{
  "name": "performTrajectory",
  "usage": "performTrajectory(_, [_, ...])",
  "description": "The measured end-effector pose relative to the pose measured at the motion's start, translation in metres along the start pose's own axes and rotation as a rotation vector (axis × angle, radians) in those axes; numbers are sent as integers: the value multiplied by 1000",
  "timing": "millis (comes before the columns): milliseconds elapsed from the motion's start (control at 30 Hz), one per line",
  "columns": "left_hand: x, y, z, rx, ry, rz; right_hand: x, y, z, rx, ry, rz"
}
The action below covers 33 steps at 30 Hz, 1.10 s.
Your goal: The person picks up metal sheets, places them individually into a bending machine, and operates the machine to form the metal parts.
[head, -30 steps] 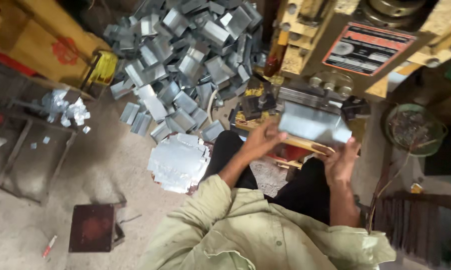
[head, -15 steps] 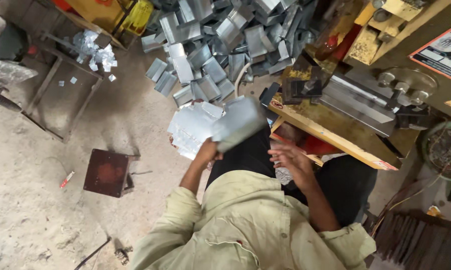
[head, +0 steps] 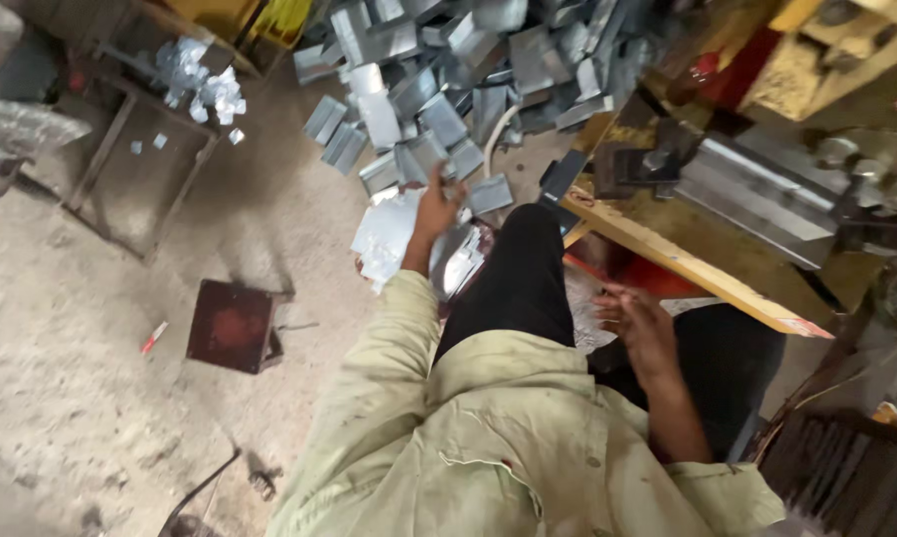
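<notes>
Left hand [head: 436, 207] reaches open-fingered over the stack of flat shiny sheet-metal blanks [head: 394, 239], holding nothing; right hand [head: 635, 323] rests half-open, empty, above the lap.

The left hand [head: 436, 207] is stretched out over the stack of flat metal sheets [head: 389, 234], and its fingers are blurry. You cannot tell if they are pinching a sheet or just touching it. The arm covers part of the stack. The right hand [head: 639, 328] is blurry too, so its fingers are hard to make out. The pile of bent metal pieces [head: 448, 70] runs off the top edge. The machine [head: 766, 189] is cut off at the top and right, and its parts look smeared. The grey tub [head: 11, 139] is cut off at the left.
</notes>
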<state>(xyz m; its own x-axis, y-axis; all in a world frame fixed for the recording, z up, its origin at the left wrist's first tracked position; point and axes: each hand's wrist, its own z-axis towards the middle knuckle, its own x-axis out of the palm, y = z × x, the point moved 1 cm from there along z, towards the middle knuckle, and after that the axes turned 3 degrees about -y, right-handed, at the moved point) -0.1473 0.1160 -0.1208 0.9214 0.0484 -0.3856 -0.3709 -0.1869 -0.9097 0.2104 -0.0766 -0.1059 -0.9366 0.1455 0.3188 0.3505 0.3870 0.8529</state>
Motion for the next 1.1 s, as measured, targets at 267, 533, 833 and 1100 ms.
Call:
performTrajectory(267, [28, 71, -109, 163, 273, 1082, 4, -3, 6, 2, -23, -12])
performTrajectory(533, [32, 81, -105, 199, 181, 1178, 12, -4, 2, 43, -21, -24])
performTrajectory(833, [-10, 88, -126, -141, 76, 1024, 4, -13, 2, 67, -5, 41])
performTrajectory(1100, [-56, 113, -111, -717, -667, 272, 11, -13, 8, 97, 6, 64])
